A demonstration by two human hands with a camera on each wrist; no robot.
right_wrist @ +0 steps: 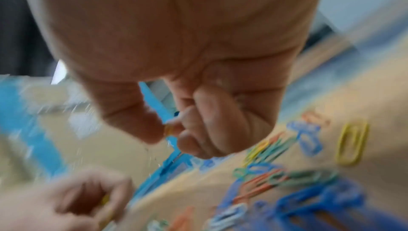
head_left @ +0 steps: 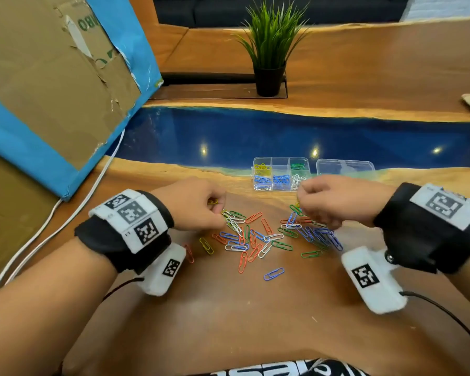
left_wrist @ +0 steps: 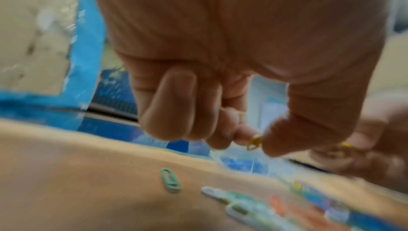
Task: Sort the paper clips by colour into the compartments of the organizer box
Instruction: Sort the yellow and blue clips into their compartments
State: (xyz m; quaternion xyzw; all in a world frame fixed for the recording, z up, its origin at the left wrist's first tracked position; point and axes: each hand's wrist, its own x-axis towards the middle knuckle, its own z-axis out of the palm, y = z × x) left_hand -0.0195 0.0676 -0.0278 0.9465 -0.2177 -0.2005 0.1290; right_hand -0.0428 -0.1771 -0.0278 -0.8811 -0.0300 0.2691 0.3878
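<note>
Wooden table (head_left: pixel 228 308), mixed-colour wire paper clips (head_left: pixel 255 240) scattered, tangled

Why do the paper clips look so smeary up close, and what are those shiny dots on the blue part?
Both wrist views are motion-blurred, so the paper clips smear. Head view: clips sharp; the dots are lamp glare on the glossy blue strip, and its straight edges bend from the wide lens.

The right hand (right_wrist: pixel 176 60) hung over the desk (right_wrist: pixel 331 105), its thumb and curled fingers (right_wrist: pixel 198 130) pinching a small yellow paper clip (right_wrist: pixel 169 129). Blurred coloured paper clips (right_wrist: pixel 276 179) lay scattered below, one yellow clip (right_wrist: pixel 352 142) apart. The left hand (right_wrist: pixel 73 205) showed at lower left.
</note>
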